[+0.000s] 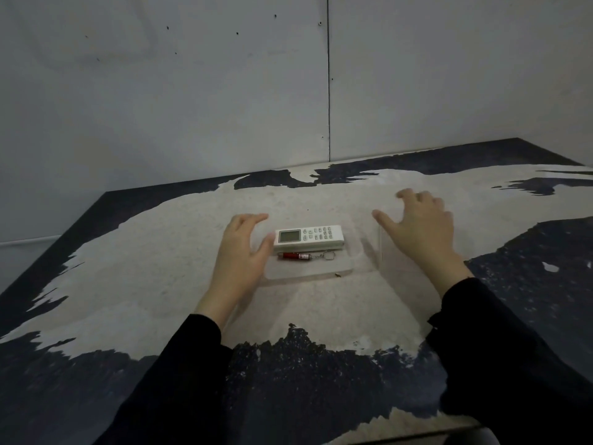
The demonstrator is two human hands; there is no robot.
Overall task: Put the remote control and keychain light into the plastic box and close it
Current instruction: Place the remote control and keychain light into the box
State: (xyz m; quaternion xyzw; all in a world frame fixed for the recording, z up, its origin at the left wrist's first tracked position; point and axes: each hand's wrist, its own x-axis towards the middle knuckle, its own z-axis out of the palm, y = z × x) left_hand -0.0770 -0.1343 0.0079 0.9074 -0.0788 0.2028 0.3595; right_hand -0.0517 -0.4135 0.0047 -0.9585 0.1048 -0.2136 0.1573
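A clear plastic box (308, 273) lies on the table in front of me. Inside it a white remote control (309, 238) lies crosswise, screen end to the left. A red keychain light (296, 255) with a metal ring lies just in front of the remote. My left hand (239, 255) cups the box's left end, thumb by the remote. The box's clear lid (382, 248) stands raised at the right end. My right hand (420, 226) is spread on the lid's upper edge, its fingers slightly blurred.
The table (179, 252) has a worn top, pale in the middle with dark patches at the edges. A grey wall (224, 91) stands close behind it. A small dark speck (337, 275) lies by the box's front edge.
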